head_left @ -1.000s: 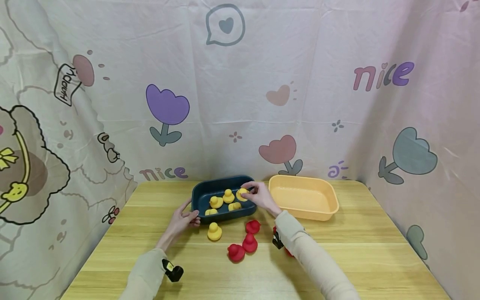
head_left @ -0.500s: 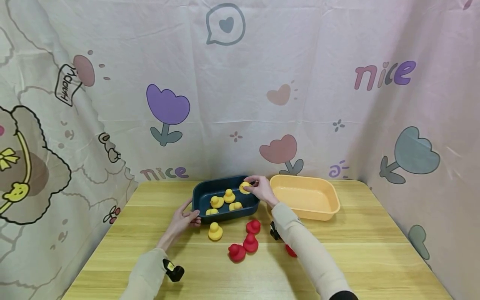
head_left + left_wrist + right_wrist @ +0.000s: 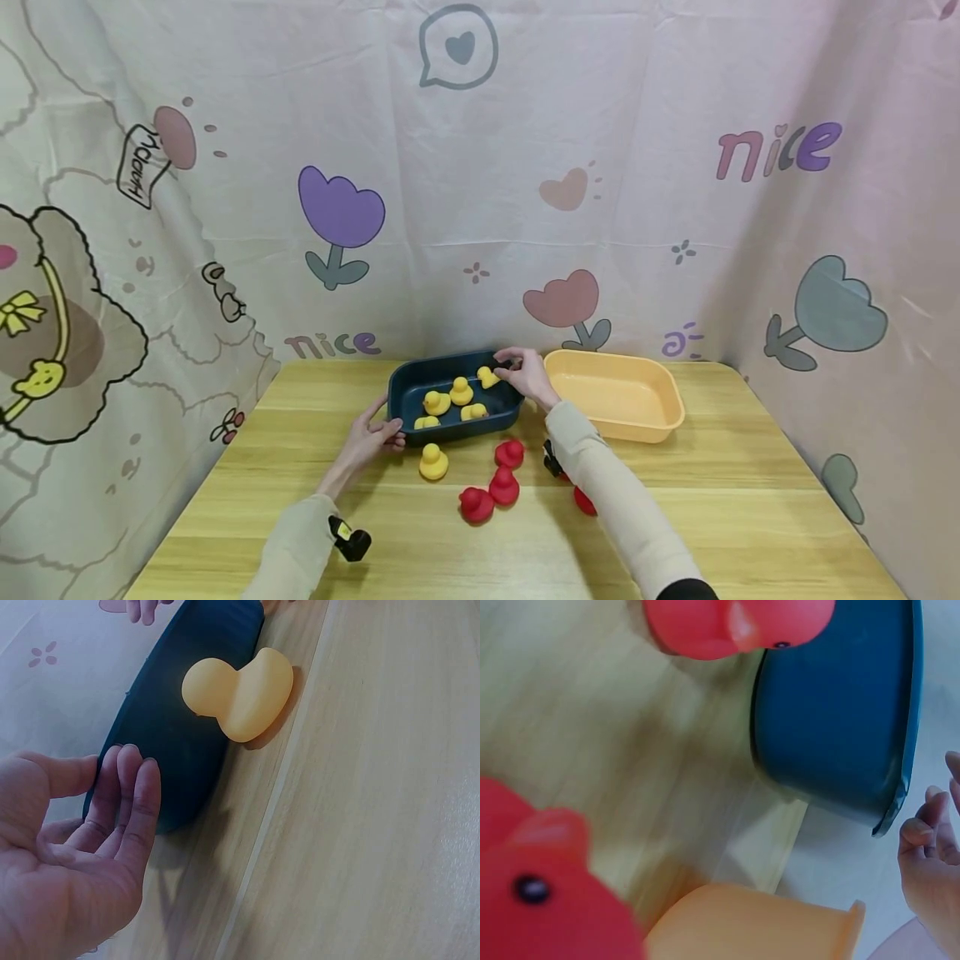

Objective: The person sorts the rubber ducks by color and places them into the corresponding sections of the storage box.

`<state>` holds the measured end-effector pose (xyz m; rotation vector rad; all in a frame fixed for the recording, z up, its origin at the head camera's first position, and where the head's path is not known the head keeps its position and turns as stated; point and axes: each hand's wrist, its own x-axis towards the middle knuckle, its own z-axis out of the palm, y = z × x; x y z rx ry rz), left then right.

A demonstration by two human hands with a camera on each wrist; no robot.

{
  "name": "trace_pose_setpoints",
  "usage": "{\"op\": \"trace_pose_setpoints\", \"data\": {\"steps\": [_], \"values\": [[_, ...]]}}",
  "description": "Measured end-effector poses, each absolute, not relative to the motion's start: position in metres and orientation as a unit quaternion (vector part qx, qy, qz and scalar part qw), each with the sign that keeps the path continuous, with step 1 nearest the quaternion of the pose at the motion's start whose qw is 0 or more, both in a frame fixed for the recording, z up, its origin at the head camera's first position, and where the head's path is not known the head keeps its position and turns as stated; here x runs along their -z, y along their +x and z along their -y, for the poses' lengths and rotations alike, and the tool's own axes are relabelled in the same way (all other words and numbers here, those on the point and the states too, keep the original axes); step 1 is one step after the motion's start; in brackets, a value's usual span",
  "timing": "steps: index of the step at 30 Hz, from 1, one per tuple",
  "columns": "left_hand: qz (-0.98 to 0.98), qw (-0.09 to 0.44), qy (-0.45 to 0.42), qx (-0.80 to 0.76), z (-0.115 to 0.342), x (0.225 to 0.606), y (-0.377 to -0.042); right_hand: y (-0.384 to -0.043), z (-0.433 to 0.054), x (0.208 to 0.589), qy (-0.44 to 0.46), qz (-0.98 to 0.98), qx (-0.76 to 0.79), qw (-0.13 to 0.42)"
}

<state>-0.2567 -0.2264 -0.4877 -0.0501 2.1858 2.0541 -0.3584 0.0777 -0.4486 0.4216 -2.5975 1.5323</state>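
Observation:
In the head view, several yellow rubber ducks sit in a dark blue basin. My left hand holds the basin's left end, thumb at the rim and fingers against the outer wall. My right hand is over the basin's right end, its thumb and fingers apart. Just left of its fingertips, a yellow duck lies inside the basin. In the right wrist view, my right hand shows beyond the basin's rim with nothing seen between its fingers. One more yellow duck stands on the table before the basin.
A yellow-orange basin stands right of the blue one. Red rubber ducks are grouped on the table in front, and another red duck is partly hidden by my right sleeve. A printed curtain hangs behind.
The right fingers, earlier pinching a yellow duck, have let go of it and drawn slightly right. The duck now rests in the blue basin's right part. The left hand keeps its hold.

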Motion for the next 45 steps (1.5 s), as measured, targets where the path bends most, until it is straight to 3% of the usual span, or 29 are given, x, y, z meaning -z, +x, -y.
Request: {"op": "trace_pose_setpoints", "data": {"steps": [7, 32, 45], "values": [[-0.727, 0.072, -0.021, -0.682, 0.226, 0.487, -0.258, -0.346, -0.082, 0.449, 0.143, 0.849, -0.507, 0.034], [-0.726, 0.069, -0.012, -0.684, 0.227, 0.486, -0.254, -0.274, -0.061, 0.462, 0.342, 0.799, -0.493, -0.029], [-0.725, 0.071, -0.013, -0.685, 0.225, 0.486, -0.254, -0.260, -0.045, 0.473, 0.393, 0.805, -0.437, -0.085]]}}
